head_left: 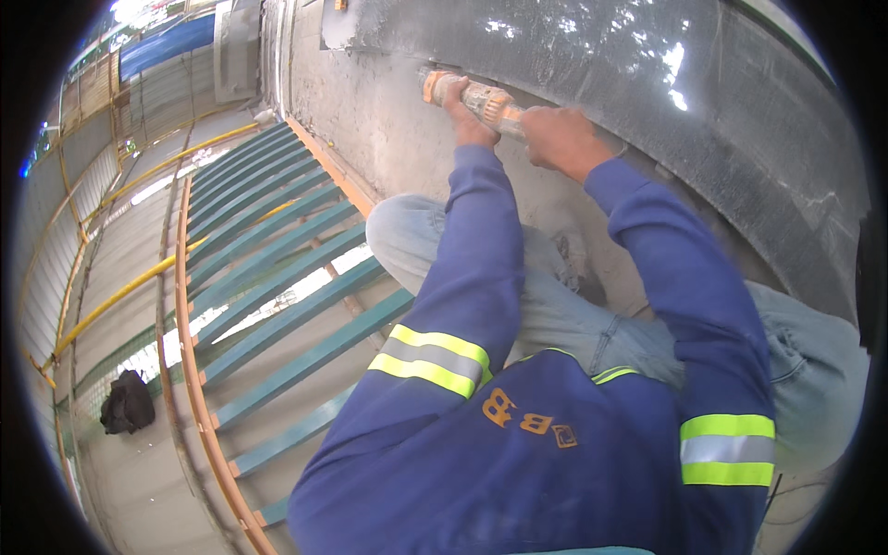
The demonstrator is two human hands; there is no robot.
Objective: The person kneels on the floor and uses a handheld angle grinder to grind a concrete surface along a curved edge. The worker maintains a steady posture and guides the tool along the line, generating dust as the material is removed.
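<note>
An orange, dust-coated angle grinder [495,106] lies along the lower edge of a dark, glossy slab [592,69]. My left hand [467,118] is closed round its body near the head. Farther right, my right hand [566,139] wraps round the rear end of the handle. Pale dust hangs about the tool's head, and its disc cannot be made out. Beneath the slab's edge runs a dusty grey concrete surface [356,102]. Both arms, in blue sleeves with reflective bands, stretch forward over my bent knees.
A railing of teal slats [268,250] with orange-brown edge rails stands close on my left. Beyond it are yellow pipes [120,301], corrugated panels [55,268] and a black bag [128,403]. A small orange item [341,5] sits at the far edge. My shoe [581,264] is under me.
</note>
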